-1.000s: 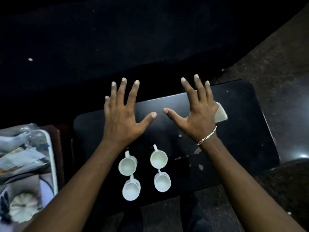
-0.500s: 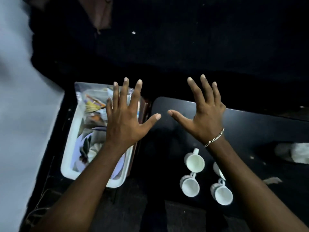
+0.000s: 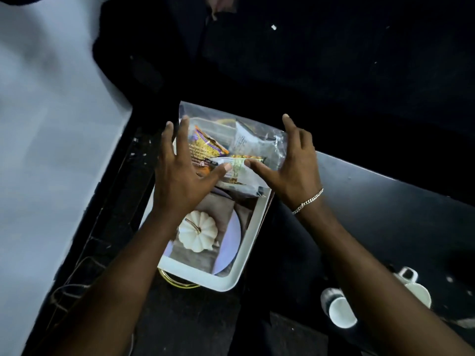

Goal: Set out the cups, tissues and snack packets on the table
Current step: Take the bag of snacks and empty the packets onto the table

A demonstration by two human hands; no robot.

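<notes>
1. Both hands reach forward over a white tray (image 3: pixel 253 228) that sits to the left of the dark counter (image 3: pixel 372 201).
2. The left hand (image 3: pixel 180 176) is spread wide, fingers splayed and grip released, over the left edge of a clear plastic bag (image 3: pixel 257 140) lying across the far end of the tray. Whether its palm presses on the bag cannot be told.
3. The right hand (image 3: pixel 293 168) is also released, fingers extended along the bag's right edge, thumb pointing inward toward the left thumb. It wears a silver chain bracelet (image 3: pixel 307 201) at the wrist.
4. The two thumbs nearly meet over the snack packets (image 3: pixel 218 152) inside the bag: an orange-and-purple packet with yellow contents printed on it, and a paler packet with a green label just beside it.
5. The near part of the tray shows a printed picture of a white pumpkin (image 3: pixel 198 231) and a pale round plate shape.
6. A gold-coloured wire loop (image 3: pixel 180 283) shows under the tray's near edge.
7. Two white cups (image 3: pixel 341 310) are in view on the counter at lower right, near the right forearm; one shows its open mouth, the other sits farther right with its handle pointing away.
8. A pale wall or panel (image 3: pixel 51 150) fills the left side of the view, blurred.
</notes>
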